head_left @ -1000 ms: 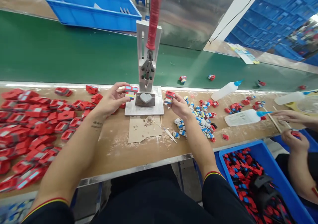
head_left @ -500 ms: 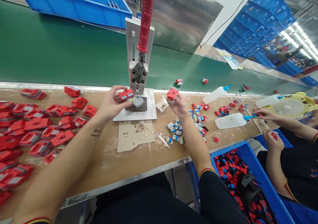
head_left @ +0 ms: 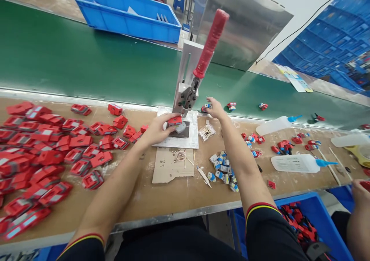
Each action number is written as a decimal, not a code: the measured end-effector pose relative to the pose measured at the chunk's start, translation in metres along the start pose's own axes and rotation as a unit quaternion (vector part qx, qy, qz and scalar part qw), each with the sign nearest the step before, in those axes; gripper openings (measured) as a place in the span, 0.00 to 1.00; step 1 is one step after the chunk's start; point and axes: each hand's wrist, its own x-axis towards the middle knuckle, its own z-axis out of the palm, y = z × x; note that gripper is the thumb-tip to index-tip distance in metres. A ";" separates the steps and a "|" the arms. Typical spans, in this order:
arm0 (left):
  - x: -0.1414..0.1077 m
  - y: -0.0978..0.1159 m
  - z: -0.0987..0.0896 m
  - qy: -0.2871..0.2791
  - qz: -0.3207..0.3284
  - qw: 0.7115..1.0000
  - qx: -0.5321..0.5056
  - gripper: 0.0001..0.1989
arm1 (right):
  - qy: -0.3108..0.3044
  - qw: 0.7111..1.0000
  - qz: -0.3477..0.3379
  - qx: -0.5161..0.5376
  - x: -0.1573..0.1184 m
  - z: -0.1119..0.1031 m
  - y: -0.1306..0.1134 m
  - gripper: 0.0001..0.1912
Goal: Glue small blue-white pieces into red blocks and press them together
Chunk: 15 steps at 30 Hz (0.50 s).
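My left hand (head_left: 158,129) holds a red toy car part (head_left: 174,120) at the base of the press, beside the grey heart-shaped block (head_left: 180,127). The press (head_left: 187,95) stands upright with its red handle (head_left: 211,43) raised and tilted right. Further right, my right hand (head_left: 214,108) reaches to the edge of the green belt, its fingers around a small red, white and blue toy part (head_left: 206,108). Many red car bodies (head_left: 49,157) are heaped on the left of the table. Small white, blue and yellow pieces (head_left: 222,168) lie in front of my right forearm.
A blue tray (head_left: 127,16) stands beyond the green belt (head_left: 115,60). Cotton swabs (head_left: 206,131) and cardboard (head_left: 173,168) lie near the press. White bottles (head_left: 295,163) lie at the right. A blue bin (head_left: 323,214) and a co-worker's hand (head_left: 360,195) are at the lower right.
My right hand has moved to the belt edge; the red piece it held is gone from it. My left hand has moved the car part against the press base. The view has shifted left.
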 end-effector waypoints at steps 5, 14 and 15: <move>0.007 0.000 0.008 -0.027 -0.005 0.999 0.032 0.26 | 0.170 0.974 -0.127 0.085 0.004 -0.050 -0.042 0.24; 0.004 -0.008 0.029 0.020 -0.039 0.999 0.004 0.25 | 0.138 0.905 -0.313 0.254 -0.035 -0.071 -0.229 0.40; 0.004 -0.010 0.031 0.028 -0.043 0.999 -0.006 0.25 | 0.133 0.907 -0.309 0.254 -0.045 -0.066 -0.235 0.39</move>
